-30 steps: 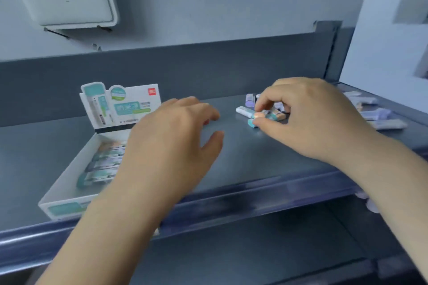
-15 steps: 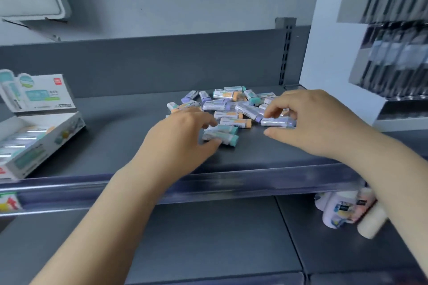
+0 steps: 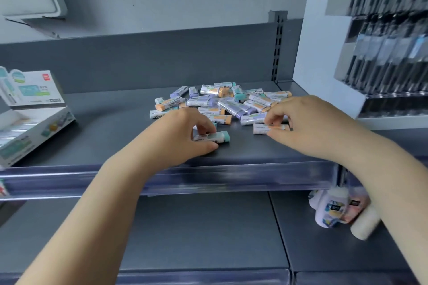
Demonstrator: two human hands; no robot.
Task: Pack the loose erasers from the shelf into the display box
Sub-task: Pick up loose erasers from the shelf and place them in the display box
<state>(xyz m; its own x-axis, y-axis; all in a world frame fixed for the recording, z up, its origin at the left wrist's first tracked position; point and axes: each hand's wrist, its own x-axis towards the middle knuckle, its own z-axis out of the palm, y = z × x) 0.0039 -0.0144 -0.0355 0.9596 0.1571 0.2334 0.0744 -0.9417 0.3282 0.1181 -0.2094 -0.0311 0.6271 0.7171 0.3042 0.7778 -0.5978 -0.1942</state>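
Left hand (image 3: 185, 136) round green-tipped eraser (image 3: 215, 137) (thumb beneath) — pile (image 3: 222, 102) just beyond

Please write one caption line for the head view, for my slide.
Left hand grips a green eraser, right hand pinches an orange one; box at left.

We see a dark grey shelf (image 3: 115, 136), erasers (image 3: 222, 104) in white sleeves with lilac, orange and teal ends, and a white-and-teal box (image 3: 34, 132) at left.
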